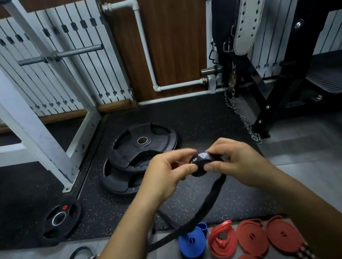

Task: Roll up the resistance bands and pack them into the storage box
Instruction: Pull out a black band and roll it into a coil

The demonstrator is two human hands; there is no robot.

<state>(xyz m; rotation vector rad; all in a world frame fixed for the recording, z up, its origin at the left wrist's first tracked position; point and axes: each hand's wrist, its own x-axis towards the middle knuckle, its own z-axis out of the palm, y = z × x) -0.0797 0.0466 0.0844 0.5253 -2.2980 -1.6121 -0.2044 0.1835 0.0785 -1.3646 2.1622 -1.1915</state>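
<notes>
Centre of frame, above the speckled floor mat [196, 115]: black resistance band [205, 163], part-rolled into a tight coil. The left hand [166, 173] and right hand [236, 160] both pinch it with curled fingers [184, 168]. Its loose tail [197, 214] hangs toward lower left.
Lower right, on the floor: blue roll [191, 243] and red rolls [252, 237].
Storage box: not in view.
Risk: the coil likely springs open if either pinch slackens, and a twisting tail would skew the roll.

Four red bands [252, 236], one blue [191, 242], one black [212, 197], perhaps three plates [142, 145].
</notes>
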